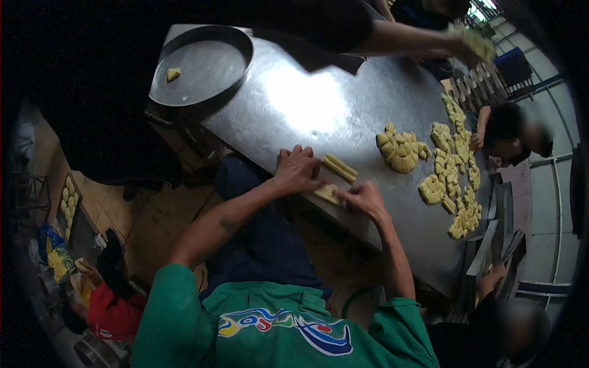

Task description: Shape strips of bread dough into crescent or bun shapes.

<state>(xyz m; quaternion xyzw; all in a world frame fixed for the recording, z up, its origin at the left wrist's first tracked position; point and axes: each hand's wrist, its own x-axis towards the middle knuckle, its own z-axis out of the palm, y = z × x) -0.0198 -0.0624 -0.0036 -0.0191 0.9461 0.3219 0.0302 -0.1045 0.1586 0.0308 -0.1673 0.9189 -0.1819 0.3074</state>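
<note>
Two dough rolls point(340, 167) lay done; left hand point(298, 170) flat and right hand point(362, 197) fingers curled pressed a third dough piece point(327, 194), dough heap point(402, 151) remaining.

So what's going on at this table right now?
A person in a green shirt works a yellow dough piece on the shiny steel table, left hand and right hand both on it. Two rolled dough sticks lie just beyond. Piles of cut yellow dough lumps sit farther right; a round metal tray holds one scrap.
</note>
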